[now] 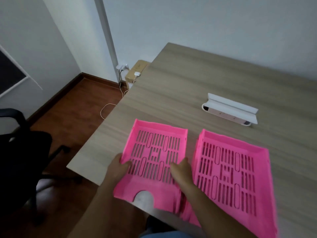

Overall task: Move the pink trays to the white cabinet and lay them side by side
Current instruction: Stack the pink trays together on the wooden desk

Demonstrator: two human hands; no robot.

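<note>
Pink left tray [154, 162] lies on the wood-grain table [188, 86], near its front edge, gripped at both sides: left hand [120, 164] on its left wall, right hand [181, 170] on its right wall, thumbs inside. Just beside it sits the right tray [236, 177], its near corner cut off and motion-blurred. No writing is legible anywhere.

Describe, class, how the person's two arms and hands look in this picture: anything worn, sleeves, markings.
Both forearms are bare as far as the frame shows: no sleeves, gloves, watch or rings on the left hand or the right hand. No markings can be made out, as the picture is slightly blurred. Blue fabric shows at the bottom edge.
</note>
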